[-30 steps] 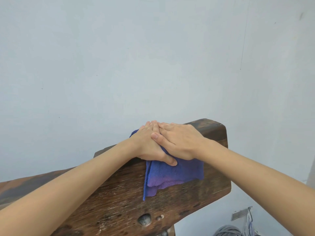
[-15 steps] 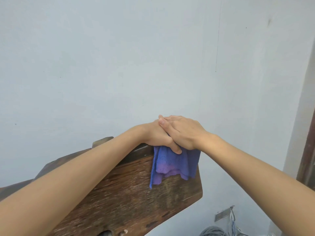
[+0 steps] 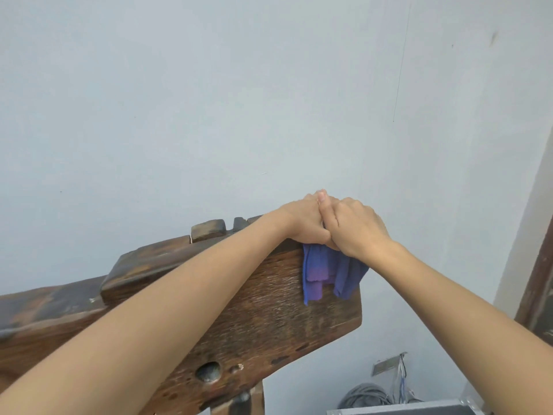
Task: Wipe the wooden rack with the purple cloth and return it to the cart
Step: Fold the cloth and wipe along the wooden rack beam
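A dark, worn wooden rack (image 3: 269, 319) runs from the lower left up to the middle of the view, with a hole low in its near face. The purple cloth (image 3: 329, 271) hangs over its top right corner. My left hand (image 3: 302, 220) presses on the cloth at the rack's top edge. My right hand (image 3: 356, 226) lies against and partly over the left one, pressing the same cloth. Most of the cloth under the hands is hidden.
A pale blue-grey wall (image 3: 239, 100) fills the background close behind the rack. Grey coiled cables (image 3: 365, 396) and a metal bracket (image 3: 389, 363) lie at the lower right, beside a metal case edge (image 3: 404, 410). A dark door frame (image 3: 538, 280) stands at the right.
Both hands have slid the cloth along the rack's top to its right end, and the cloth now hangs more bunched. The view has shifted, showing more of the rack's top.
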`<act>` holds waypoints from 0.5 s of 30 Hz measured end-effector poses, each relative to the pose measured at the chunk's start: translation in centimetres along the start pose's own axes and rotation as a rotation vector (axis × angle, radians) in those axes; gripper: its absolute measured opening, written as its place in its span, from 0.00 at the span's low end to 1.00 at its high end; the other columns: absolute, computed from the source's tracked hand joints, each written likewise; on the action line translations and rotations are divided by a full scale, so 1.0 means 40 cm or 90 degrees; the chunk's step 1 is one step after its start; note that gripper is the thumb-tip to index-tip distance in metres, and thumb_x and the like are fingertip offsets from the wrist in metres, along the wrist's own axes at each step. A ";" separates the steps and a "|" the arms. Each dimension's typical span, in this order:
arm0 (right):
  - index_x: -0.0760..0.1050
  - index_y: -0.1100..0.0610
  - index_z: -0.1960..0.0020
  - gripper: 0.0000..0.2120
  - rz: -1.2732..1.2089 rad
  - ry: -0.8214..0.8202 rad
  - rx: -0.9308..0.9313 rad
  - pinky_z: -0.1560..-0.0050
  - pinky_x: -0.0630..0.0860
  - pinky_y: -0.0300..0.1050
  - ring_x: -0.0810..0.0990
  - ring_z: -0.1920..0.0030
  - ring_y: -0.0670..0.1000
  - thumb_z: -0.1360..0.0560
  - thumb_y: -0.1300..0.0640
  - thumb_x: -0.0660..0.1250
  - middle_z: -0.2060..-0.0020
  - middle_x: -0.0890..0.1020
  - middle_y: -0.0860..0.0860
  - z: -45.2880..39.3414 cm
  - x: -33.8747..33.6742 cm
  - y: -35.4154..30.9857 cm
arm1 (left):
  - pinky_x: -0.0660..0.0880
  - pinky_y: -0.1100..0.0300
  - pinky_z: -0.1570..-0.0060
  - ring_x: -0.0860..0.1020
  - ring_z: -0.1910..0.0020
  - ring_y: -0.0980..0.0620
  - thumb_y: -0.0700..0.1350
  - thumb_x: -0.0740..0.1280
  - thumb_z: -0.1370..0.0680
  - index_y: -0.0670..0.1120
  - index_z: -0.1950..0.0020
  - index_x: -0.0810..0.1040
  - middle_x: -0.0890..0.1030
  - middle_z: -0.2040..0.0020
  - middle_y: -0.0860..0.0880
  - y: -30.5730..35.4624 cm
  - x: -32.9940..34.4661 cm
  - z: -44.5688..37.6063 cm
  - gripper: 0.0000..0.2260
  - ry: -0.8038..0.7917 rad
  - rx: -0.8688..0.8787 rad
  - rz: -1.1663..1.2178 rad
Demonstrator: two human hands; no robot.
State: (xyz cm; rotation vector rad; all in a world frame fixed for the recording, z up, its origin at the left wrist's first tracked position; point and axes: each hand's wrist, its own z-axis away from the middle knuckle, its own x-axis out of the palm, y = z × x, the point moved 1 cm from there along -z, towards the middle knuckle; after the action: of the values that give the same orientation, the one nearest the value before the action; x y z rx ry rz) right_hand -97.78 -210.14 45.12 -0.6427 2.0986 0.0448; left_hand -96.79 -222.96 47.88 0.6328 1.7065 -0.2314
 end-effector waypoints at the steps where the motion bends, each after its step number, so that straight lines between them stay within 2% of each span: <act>1: 0.76 0.51 0.31 0.34 0.041 0.024 0.017 0.53 0.70 0.52 0.80 0.46 0.66 0.17 0.36 0.38 0.48 0.82 0.59 0.016 -0.003 -0.006 | 0.75 0.48 0.44 0.74 0.46 0.46 0.48 0.71 0.26 0.51 0.46 0.71 0.72 0.46 0.48 0.001 0.005 0.008 0.13 0.017 0.002 -0.034; 4: 0.72 0.49 0.28 0.38 0.127 0.049 0.041 0.54 0.67 0.53 0.80 0.44 0.65 0.21 0.32 0.36 0.47 0.80 0.58 0.068 -0.019 -0.019 | 0.73 0.51 0.51 0.76 0.42 0.45 0.49 0.66 0.23 0.47 0.35 0.70 0.74 0.38 0.48 0.011 0.020 0.036 0.18 0.093 -0.003 -0.112; 7: 0.66 0.42 0.24 0.41 0.117 -0.017 0.040 0.55 0.68 0.52 0.81 0.45 0.65 0.27 0.26 0.35 0.49 0.77 0.55 0.119 -0.065 -0.007 | 0.73 0.50 0.50 0.78 0.37 0.43 0.49 0.65 0.21 0.47 0.29 0.70 0.76 0.32 0.48 0.026 0.030 0.069 0.21 0.181 -0.022 -0.176; 9: 0.67 0.39 0.25 0.41 0.104 -0.083 0.015 0.55 0.72 0.51 0.81 0.46 0.61 0.29 0.23 0.40 0.50 0.77 0.51 0.138 -0.113 0.013 | 0.76 0.49 0.48 0.78 0.37 0.42 0.46 0.62 0.20 0.49 0.29 0.73 0.78 0.32 0.48 0.031 0.023 0.093 0.19 0.200 0.017 -0.159; 10: 0.71 0.38 0.29 0.37 0.095 -0.115 -0.006 0.55 0.73 0.50 0.81 0.48 0.57 0.28 0.22 0.45 0.52 0.77 0.49 0.141 -0.144 0.021 | 0.77 0.48 0.47 0.77 0.37 0.42 0.44 0.62 0.20 0.50 0.32 0.77 0.79 0.33 0.49 0.034 0.009 0.107 0.17 0.194 0.049 -0.135; 12: 0.78 0.36 0.44 0.21 0.079 -0.176 -0.063 0.57 0.73 0.44 0.79 0.54 0.46 0.27 0.27 0.57 0.56 0.78 0.45 0.142 -0.210 0.027 | 0.77 0.46 0.51 0.78 0.43 0.42 0.40 0.62 0.22 0.47 0.45 0.83 0.84 0.44 0.49 0.044 -0.027 0.129 0.11 0.175 0.124 -0.082; 14: 0.80 0.39 0.52 0.07 0.058 -0.198 -0.115 0.57 0.72 0.42 0.78 0.56 0.41 0.25 0.38 0.70 0.58 0.80 0.43 0.130 -0.278 0.021 | 0.76 0.46 0.56 0.77 0.57 0.46 0.38 0.64 0.24 0.41 0.56 0.82 0.83 0.58 0.46 0.056 -0.069 0.145 0.07 0.166 0.177 -0.027; 15: 0.81 0.41 0.53 0.04 0.040 -0.185 -0.123 0.56 0.72 0.42 0.79 0.56 0.41 0.25 0.43 0.74 0.59 0.81 0.43 0.119 -0.315 0.018 | 0.75 0.50 0.59 0.75 0.63 0.48 0.39 0.65 0.24 0.40 0.60 0.80 0.81 0.63 0.44 0.062 -0.099 0.147 0.07 0.174 0.185 0.022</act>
State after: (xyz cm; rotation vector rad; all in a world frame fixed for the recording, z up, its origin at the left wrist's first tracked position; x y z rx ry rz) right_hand -88.80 -202.86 52.06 -0.6419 1.8456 0.3589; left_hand -90.06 -224.84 50.68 0.9415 1.9401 -0.3869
